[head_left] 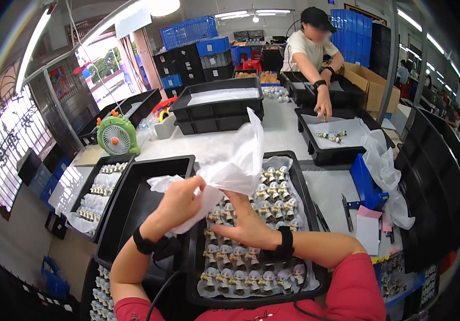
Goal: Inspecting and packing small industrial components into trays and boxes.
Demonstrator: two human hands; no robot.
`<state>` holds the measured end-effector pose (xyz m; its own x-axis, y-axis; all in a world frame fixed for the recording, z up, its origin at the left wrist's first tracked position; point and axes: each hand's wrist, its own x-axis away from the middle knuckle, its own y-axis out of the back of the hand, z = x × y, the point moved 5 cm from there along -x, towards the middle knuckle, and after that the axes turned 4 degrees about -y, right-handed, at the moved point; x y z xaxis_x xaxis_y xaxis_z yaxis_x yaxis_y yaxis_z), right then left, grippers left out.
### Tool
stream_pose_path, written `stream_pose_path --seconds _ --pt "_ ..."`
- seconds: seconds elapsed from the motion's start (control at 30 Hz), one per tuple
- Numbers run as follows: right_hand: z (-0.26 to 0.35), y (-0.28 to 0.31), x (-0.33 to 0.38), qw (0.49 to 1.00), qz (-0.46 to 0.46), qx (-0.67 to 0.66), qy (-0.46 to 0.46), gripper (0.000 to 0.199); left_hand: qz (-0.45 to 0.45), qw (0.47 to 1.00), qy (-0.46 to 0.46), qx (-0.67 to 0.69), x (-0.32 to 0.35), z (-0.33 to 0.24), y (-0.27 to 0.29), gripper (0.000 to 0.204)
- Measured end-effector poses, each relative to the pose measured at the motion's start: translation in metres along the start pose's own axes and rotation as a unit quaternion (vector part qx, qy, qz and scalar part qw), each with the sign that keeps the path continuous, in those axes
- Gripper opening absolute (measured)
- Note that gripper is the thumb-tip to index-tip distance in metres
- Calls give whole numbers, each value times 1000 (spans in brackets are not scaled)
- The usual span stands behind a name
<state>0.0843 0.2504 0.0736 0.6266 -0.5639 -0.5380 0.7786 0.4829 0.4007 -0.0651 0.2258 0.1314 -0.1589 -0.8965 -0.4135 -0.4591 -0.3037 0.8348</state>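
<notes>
My left hand [179,202] is closed on a thin white packing sheet [243,163], which is crumpled and lifted above the trays. My right hand [246,229] is open under the sheet's lower edge, thumb spread to the left; the sheet hides some of its fingertips. Below it, a black tray [307,206] lined with white sheet holds rows of small painted figurines [239,278] with pale hair. My right hand hovers over the middle rows; whether it touches any figurine I cannot tell. Left of this tray stands another black tray [150,184], its dark inside showing.
A narrower tray of figurines [100,190] and a green fan [117,135] stand at the left. Stacked black trays [216,115] sit farther back. Across the table, a co-worker [315,48] reaches into a tray [342,155]. A blue bin [366,182] and pens [346,211] lie at the right.
</notes>
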Motion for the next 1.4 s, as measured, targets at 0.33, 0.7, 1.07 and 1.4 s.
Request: stream_pose_path --seconds 0.33,0.7,1.07,1.4 --pt "1 -18 6 982 137 -114 -60 48 166 973 -67 146 21 -50 -7 12" --pt "-10 -18 3 983 144 -103 -46 21 57 982 -71 163 32 -63 32 14" --pt "20 98 -13 996 -57 -65 23 18 92 991 -30 96 80 -84 59 22" --pt "27 317 16 824 -273 494 39 29 89 990 37 103 109 -56 70 26"
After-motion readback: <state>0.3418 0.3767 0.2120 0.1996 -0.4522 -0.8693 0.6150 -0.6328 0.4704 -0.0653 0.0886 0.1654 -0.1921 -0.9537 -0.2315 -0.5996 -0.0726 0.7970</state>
